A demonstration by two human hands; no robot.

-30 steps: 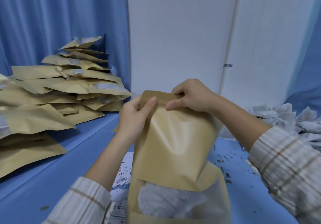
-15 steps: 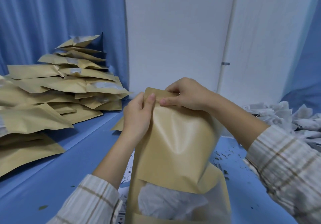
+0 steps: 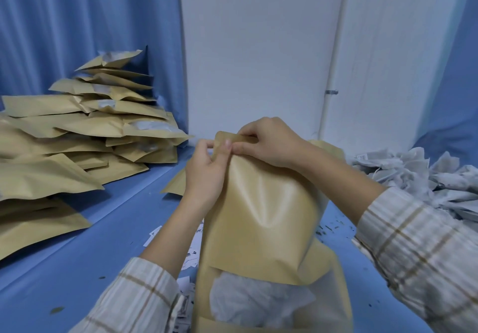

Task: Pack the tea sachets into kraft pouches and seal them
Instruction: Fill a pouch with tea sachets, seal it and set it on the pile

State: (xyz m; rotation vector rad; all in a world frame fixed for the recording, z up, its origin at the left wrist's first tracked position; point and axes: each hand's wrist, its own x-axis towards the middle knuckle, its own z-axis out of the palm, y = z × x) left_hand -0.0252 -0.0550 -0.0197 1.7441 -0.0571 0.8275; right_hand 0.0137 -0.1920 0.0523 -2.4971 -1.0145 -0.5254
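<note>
Kraft pouch point(image 3: 261, 219) stands upright at centre, long axis vertical, top edge pointing away from the person. Left hand point(image 3: 207, 175) and right hand point(image 3: 269, 144) both pinch that top edge, fingertips touching. Filled pouches point(image 3: 85, 136) stacked left, loose sachets point(image 3: 424, 175) right; bare blue table point(image 3: 103, 242) between.

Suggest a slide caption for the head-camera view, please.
Both hands, left hand and right hand, pinch the top edge of a filled kraft pouch.
</note>
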